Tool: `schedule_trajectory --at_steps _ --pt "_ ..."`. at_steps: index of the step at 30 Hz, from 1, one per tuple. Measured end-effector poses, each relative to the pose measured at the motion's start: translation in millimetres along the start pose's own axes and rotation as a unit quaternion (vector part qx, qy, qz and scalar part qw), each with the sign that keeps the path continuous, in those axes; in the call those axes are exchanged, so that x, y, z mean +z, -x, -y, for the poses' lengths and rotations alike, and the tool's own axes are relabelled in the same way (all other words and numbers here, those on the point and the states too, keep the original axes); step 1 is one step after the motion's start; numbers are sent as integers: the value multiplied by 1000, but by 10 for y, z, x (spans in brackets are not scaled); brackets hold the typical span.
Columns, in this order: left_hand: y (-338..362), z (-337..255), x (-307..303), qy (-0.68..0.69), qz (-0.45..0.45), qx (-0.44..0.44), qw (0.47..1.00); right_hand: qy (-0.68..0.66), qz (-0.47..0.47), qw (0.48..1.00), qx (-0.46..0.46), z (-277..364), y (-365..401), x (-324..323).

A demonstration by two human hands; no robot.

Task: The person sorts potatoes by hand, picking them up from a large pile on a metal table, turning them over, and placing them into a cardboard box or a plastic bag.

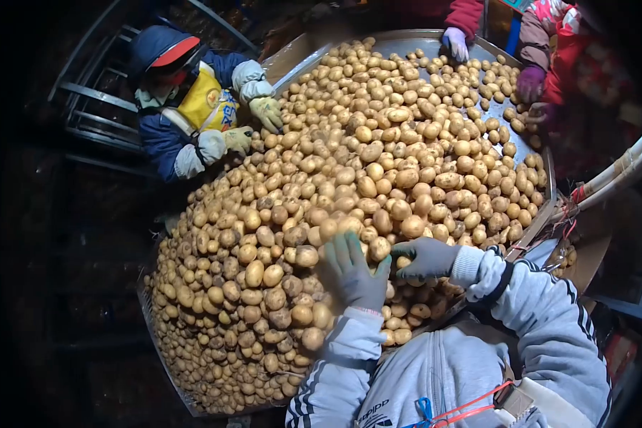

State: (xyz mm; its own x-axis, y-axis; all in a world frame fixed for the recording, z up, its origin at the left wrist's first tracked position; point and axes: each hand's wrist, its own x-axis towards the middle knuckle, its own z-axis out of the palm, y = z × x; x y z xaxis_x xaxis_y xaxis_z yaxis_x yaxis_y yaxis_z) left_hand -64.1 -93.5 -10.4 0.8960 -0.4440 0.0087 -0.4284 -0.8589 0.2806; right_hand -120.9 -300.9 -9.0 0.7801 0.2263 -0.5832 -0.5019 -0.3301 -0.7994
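A large heap of potatoes (264, 274) covers the metal table (503, 114). My left hand (358, 274), in a grey glove with green fingertips, lies over the potatoes near the heap's front middle, its fingers spread and nothing gripped. Just to its right, my right hand (426, 258), gloved alike, reaches leftward with its fingers bent beside a potato (379, 248); whether it grips anything I cannot make out. Both of my hands touch or nearly touch the heap.
A co-worker in a blue cap (165, 50) reaches into the heap at the upper left with gloved hands. More gloved hands (455, 44) work at the top right. White pipes (617, 175) stand at the right, beside a cardboard box (592, 260).
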Motion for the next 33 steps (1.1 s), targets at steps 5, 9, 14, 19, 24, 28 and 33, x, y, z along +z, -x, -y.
schedule_trajectory --at_steps 5,9,14,19,24,28,33 --pt "-667 -317 7 132 2 -12 991 8 -55 987 -148 -172 3 -304" --pt "-1200 -373 220 225 8 -36 974 37 -45 988 -142 -270 -147 -463" --pt "-1782 -770 594 210 -69 -40 974 -6 -2 993 -116 -256 -111 -670" --pt "-2255 -829 837 153 -85 -26 984 48 -186 953 -232 -586 -485 -838" --pt "-2716 -846 772 250 -17 -16 968 51 -188 971 -140 -533 -711 -1267" --pt "-2653 -531 689 305 7 37 952 8 -173 976 -134 -388 -810 -1435" --pt "-1771 -437 -174 281 -39 44 958 0 -216 960 -179 -417 -1370 -1781"
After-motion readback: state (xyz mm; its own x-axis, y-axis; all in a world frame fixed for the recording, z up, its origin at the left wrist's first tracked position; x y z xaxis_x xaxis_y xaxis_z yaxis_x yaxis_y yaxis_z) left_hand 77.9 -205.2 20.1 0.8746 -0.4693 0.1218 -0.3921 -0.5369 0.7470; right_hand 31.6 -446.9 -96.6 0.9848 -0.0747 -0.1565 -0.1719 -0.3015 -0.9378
